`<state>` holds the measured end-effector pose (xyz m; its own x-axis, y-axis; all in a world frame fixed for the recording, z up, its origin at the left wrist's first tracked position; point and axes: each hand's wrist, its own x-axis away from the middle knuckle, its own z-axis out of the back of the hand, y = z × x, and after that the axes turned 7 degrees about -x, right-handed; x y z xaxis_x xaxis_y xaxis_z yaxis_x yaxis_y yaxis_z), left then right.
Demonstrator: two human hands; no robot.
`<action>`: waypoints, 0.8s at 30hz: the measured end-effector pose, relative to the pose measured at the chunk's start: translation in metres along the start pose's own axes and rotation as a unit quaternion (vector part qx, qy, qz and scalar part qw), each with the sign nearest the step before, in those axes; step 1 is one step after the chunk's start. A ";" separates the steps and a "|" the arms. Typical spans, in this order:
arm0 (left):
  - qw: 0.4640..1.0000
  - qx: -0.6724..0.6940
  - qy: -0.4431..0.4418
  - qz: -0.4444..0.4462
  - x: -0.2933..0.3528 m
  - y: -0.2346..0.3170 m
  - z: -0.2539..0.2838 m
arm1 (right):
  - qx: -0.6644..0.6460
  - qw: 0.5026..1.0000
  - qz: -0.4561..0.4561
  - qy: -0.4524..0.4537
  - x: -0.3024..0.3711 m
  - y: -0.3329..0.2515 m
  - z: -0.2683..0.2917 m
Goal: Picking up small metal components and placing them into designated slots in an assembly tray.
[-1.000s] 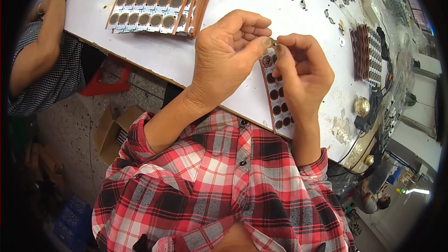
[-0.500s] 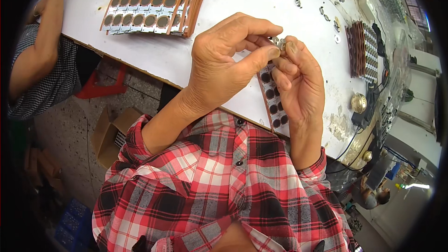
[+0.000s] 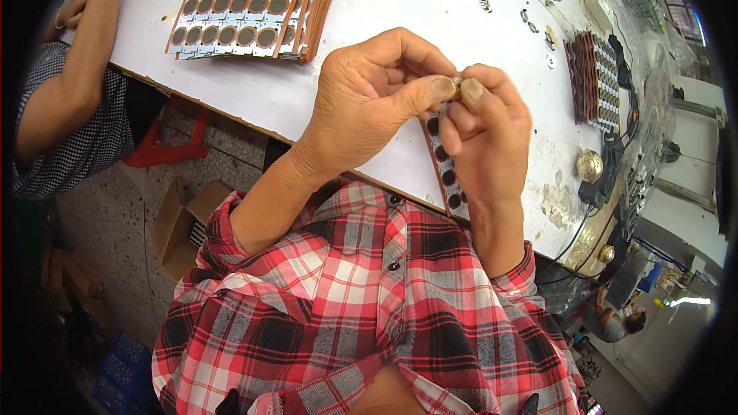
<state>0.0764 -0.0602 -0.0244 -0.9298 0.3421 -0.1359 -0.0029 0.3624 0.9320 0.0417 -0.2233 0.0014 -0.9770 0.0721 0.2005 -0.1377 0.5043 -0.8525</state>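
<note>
Metal by its look, the small piece (image 3: 457, 81) pinched by the left hand (image 3: 357, 107) and right hand (image 3: 492, 127) should be light, stiff, best held at its edges.

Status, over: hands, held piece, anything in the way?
Left hand and right hand both pinching a tiny shiny metallic piece, mostly covered. Brown-edged white sheet of dark round discs below, partly hidden by right hand.
</note>
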 end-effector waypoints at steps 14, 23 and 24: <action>0.995 -0.011 -0.064 -0.073 -0.002 -0.001 0.000 | -0.197 0.953 -0.220 -0.066 -0.005 -0.013 0.017; 0.999 0.018 -0.036 0.005 -0.001 -0.003 -0.007 | -0.123 0.985 -0.121 -0.019 0.009 -0.014 0.008; 0.999 0.038 0.003 0.032 -0.001 -0.002 -0.011 | -0.051 0.997 -0.058 0.001 0.010 -0.015 0.006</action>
<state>0.0732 -0.0712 -0.0227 -0.9290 0.3624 -0.0746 0.0844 0.4041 0.9108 0.0335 -0.2354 0.0132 -0.9554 0.0096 0.2951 -0.2320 0.5940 -0.7703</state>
